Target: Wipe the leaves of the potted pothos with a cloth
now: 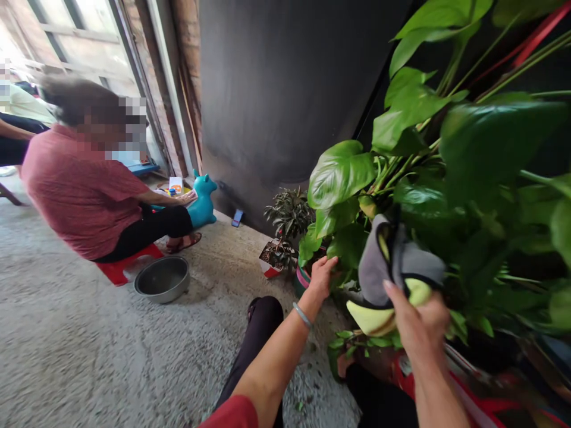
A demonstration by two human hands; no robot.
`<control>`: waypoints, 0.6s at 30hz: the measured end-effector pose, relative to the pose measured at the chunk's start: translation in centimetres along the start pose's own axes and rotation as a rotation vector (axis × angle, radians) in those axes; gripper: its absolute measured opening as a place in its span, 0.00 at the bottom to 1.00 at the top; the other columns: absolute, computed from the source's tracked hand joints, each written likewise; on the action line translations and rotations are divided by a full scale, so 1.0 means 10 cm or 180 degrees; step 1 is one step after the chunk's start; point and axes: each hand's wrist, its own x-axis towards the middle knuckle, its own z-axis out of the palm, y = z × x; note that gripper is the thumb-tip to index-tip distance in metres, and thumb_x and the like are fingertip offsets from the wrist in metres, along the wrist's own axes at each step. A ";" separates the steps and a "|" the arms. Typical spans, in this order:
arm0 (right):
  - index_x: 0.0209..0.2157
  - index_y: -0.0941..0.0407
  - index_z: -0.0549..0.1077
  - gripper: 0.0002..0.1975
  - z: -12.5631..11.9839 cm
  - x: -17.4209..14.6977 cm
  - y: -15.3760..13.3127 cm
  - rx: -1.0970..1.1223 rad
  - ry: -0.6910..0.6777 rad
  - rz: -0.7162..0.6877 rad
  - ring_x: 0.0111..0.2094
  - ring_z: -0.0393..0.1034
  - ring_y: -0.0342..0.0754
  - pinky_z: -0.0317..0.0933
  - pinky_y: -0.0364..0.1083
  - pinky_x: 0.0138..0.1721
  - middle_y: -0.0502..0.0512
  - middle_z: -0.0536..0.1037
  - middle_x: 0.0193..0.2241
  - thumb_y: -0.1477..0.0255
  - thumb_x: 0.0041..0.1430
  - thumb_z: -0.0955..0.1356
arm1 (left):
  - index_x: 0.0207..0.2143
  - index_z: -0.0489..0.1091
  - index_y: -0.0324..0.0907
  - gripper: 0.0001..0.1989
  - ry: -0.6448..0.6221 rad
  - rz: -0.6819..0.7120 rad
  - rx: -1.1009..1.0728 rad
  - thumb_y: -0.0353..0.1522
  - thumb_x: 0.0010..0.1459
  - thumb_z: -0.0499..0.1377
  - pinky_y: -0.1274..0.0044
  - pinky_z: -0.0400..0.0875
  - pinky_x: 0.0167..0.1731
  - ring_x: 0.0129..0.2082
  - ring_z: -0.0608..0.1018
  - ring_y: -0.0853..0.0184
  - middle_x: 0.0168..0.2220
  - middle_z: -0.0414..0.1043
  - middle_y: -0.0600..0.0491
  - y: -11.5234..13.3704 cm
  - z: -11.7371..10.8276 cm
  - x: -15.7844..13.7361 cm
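Note:
My right hand (423, 321) grips a bunched grey and yellow-green cloth (377, 267) with dark edging, held up in front of the big leafy plant (410, 107). My left hand (322, 278), with a pale bangle (302, 315) on its wrist, reaches in low among the foliage. Its fingertips are closed at the edge of a dark green leaf (350, 246); part of the fingers is hidden. Just beyond that hand shows the rim of a green and pink pot (302, 279). Large glossy leaves fill the right side, some smeared by motion.
A smaller potted plant (279, 252) stands by the dark wall panel (276, 89). To the left, a person in a red shirt (84, 184) sits on a red stool (113, 271), one hand on a teal animal toy (205, 199). A grey basin (162, 279) and a phone (237, 218) lie on the concrete floor.

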 end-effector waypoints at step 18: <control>0.27 0.49 0.69 0.27 0.19 -0.23 0.41 -0.0012 -0.0969 0.0272 0.32 0.74 0.64 0.66 0.57 0.37 0.62 0.78 0.24 0.44 0.27 0.68 | 0.21 0.70 0.40 0.19 0.0343 -0.0085 0.0711 0.40 0.37 0.75 0.78 0.64 0.25 0.21 0.70 0.70 0.20 0.68 0.55 0.09 -0.24 -0.31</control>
